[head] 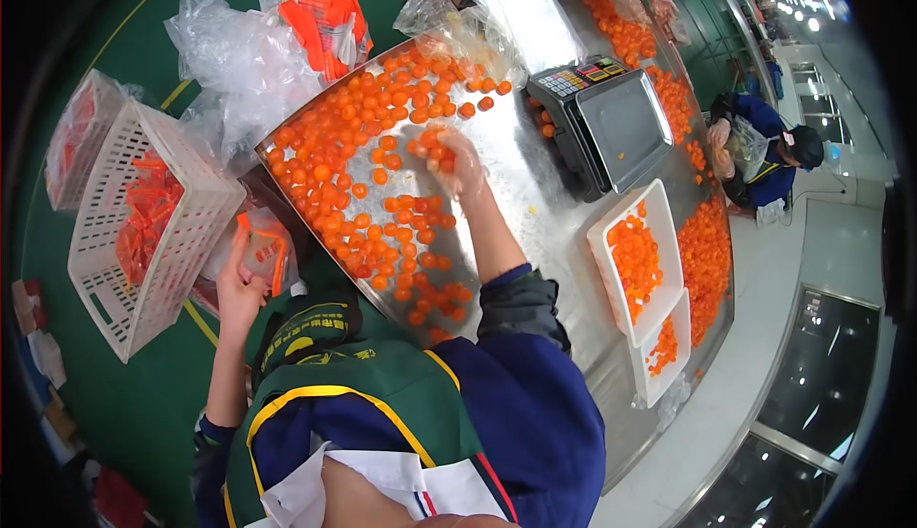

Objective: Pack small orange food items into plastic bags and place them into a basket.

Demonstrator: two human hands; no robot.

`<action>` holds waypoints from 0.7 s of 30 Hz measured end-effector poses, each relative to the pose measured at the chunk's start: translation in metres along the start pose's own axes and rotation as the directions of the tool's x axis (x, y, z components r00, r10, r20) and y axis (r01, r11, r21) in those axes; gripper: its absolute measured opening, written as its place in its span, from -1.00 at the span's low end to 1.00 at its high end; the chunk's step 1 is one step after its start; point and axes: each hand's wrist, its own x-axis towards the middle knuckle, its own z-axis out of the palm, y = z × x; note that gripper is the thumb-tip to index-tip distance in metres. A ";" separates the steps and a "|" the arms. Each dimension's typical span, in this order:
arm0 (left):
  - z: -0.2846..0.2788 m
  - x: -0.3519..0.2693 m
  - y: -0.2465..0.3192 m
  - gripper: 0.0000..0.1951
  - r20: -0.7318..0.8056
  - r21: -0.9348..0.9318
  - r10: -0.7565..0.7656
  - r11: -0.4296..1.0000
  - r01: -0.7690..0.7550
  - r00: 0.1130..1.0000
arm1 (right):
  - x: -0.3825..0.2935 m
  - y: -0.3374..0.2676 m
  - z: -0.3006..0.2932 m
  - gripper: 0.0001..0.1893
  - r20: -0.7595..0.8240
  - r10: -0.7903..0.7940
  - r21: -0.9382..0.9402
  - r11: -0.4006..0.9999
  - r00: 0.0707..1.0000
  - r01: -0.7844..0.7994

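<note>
In a clear plastic glove, my right hand (464,166) is over the steel table (512,184), its fingers closed around several orange balls (434,147) that look like salted egg yolks. Many more loose yolks (322,169) lie to its left, spread along the table's edge. My bare left hand (240,291) is off that edge, holding a clear plastic bag (261,252) with orange trim and printing. The bag's mouth seems to gape, but its contents cannot be made out. Beside that hand stands a white perforated basket (193,220) with orange-printed packets (147,220) in it.
A digital scale (602,126) stands to the right of my right hand. Two white trays (598,241) of yolks are nearer me, beside a long heap (706,270). Crumpled plastic bags (243,62) lie beyond the basket. Co-workers' gloved hands (663,12) and another person (763,141) are across the table.
</note>
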 end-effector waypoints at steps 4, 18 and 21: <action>-0.003 0.000 -0.008 -0.14 0.083 -0.014 -0.043 0.999 0.045 0.996 | -0.048 0.032 0.050 -0.56 0.261 0.015 0.665 0.722 0.965 -0.190; -0.002 0.016 -0.012 -0.23 0.132 0.408 0.145 0.894 -0.187 0.981 | -0.099 0.086 0.135 -0.30 0.296 -0.016 0.715 0.666 0.955 -0.211; 0.001 0.022 -0.024 -0.25 0.143 0.350 0.276 0.884 -0.309 0.950 | -0.102 0.086 0.140 -0.32 0.132 0.142 0.724 0.662 0.981 -0.193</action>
